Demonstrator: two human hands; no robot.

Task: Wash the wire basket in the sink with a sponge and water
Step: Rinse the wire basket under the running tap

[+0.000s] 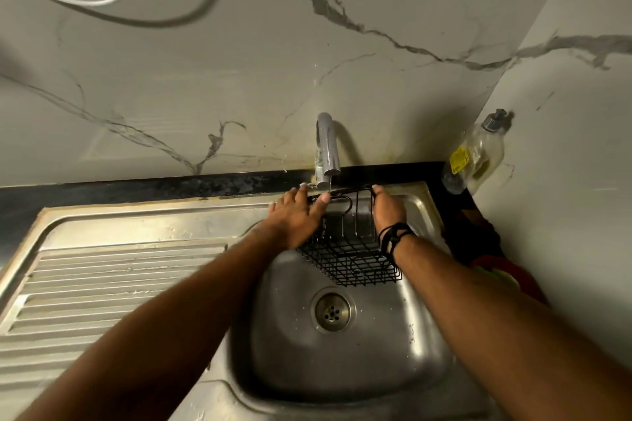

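— Head view first: where's the black wire basket (349, 249)?

— Held up inside the stainless steel sink (342, 359), over its far half, beyond the round metal drain (332, 309) and just below the spout of the curved chrome tap (326, 150). It is tilted, open side facing the tap, its gridded bottom edge nearest the drain.

— And the left hand (295, 215)?

— On the basket's left side, just left of the tap's spout. Its fingers are spread fairly straight along the top rim and side wires; I cannot tell whether the thumb hooks round a wire.

— The right hand (386, 208)?

— On the basket's right side, right of the tap. Its fingers fold over the top right corner wire, holding it. Dark bands (393, 239) circle that wrist.

— Is water running?

— A thin thread drops from the spout onto the basket's rim; it is too faint to say more.

— Anything else around the tap?

— A clear plastic bottle with a yellow label (478, 154) leans in the corner to the right of the tap. A ribbed steel draining board (113, 284) stretches away left of the tap, and the marbled grey wall (239, 61) rises behind it. Something red and green (502, 270) lies right of the tap, nearer the camera, too blurred to name.
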